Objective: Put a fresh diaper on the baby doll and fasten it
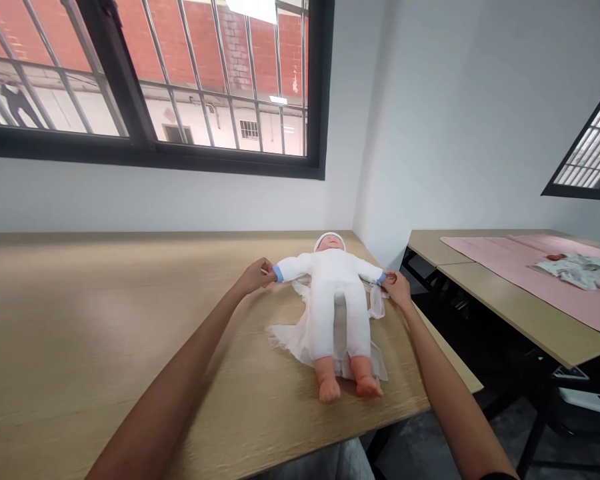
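Observation:
A baby doll (330,283) in a white suit and white cap lies on its back on the wooden table (100,347), feet toward me. Its arms are stretched out to both sides, with blue cuffs at the wrists. My left hand (258,275) is closed round the doll's hand just beyond the left-side cuff. At the other side, my right hand (398,288) pinches the doll's hand by its blue cuff. Thin white cloth (294,339) is spread beneath the doll, and its edges show beside the legs. The doll's bare feet rest near the table's front edge.
To the right stands another table (510,320) with a pink mat (545,283) and a crumpled pale patterned garment (580,270). Below it are dark legs and a white object (589,401). A barred window (220,80) is in the wall ahead.

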`<control>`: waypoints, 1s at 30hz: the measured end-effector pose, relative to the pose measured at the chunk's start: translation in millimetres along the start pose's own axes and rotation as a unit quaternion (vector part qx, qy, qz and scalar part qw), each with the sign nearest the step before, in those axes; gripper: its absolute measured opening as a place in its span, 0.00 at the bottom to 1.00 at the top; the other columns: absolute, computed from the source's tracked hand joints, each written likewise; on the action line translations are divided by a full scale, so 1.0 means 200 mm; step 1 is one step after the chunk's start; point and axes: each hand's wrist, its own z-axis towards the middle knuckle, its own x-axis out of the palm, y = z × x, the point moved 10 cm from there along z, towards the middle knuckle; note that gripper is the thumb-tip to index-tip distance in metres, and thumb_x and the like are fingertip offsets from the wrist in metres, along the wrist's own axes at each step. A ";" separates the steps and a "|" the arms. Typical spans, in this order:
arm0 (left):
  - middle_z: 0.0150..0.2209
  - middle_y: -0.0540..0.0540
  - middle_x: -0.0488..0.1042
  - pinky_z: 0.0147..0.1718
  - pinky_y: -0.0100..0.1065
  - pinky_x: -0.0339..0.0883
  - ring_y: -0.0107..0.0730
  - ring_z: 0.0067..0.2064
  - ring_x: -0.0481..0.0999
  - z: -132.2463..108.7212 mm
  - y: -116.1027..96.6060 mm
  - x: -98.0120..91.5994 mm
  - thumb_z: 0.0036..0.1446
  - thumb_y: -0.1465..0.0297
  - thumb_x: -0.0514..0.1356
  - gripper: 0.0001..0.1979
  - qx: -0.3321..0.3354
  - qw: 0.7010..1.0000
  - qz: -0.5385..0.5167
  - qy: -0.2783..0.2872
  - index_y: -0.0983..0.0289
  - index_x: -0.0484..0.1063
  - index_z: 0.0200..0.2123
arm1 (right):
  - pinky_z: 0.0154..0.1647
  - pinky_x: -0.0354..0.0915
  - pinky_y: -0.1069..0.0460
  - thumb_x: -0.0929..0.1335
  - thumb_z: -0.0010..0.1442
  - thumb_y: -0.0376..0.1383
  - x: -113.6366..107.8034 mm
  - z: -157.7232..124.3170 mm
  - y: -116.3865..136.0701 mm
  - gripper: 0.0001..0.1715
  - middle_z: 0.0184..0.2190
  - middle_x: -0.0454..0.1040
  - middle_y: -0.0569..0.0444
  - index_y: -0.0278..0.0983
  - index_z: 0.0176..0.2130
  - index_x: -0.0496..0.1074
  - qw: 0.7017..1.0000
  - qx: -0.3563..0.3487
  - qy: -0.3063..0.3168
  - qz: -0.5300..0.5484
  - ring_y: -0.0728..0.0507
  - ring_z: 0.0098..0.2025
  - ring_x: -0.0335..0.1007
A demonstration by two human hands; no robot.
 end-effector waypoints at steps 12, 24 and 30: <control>0.34 0.54 0.77 0.36 0.34 0.67 0.40 0.37 0.75 0.03 -0.01 0.06 0.41 0.65 0.57 0.13 0.029 0.999 0.012 -0.034 0.62 0.72 0.33 | 0.46 0.66 0.49 0.66 0.46 0.39 0.01 -0.01 0.06 0.19 0.37 0.77 0.50 0.35 0.39 0.72 0.998 -0.024 -0.002 0.056 0.42 0.40 0.72; 0.45 0.59 0.67 0.41 0.40 0.69 0.44 0.45 0.72 0.09 0.02 0.10 0.43 0.65 0.57 0.25 0.114 0.988 0.102 -0.028 0.63 0.67 0.48 | 0.46 0.64 0.49 0.63 0.51 0.33 0.05 -0.01 0.05 0.17 0.39 0.72 0.48 0.33 0.42 0.71 0.994 -0.084 -0.013 -0.073 0.43 0.40 0.68; 0.44 0.62 0.68 0.40 0.44 0.70 0.47 0.43 0.72 0.12 0.07 0.09 0.43 0.62 0.58 0.31 0.110 0.988 0.106 -0.019 0.68 0.63 0.51 | 0.46 0.62 0.49 0.61 0.56 0.32 0.06 -0.04 0.08 0.15 0.41 0.72 0.46 0.33 0.43 0.69 0.986 -0.111 -0.028 -0.121 0.42 0.42 0.67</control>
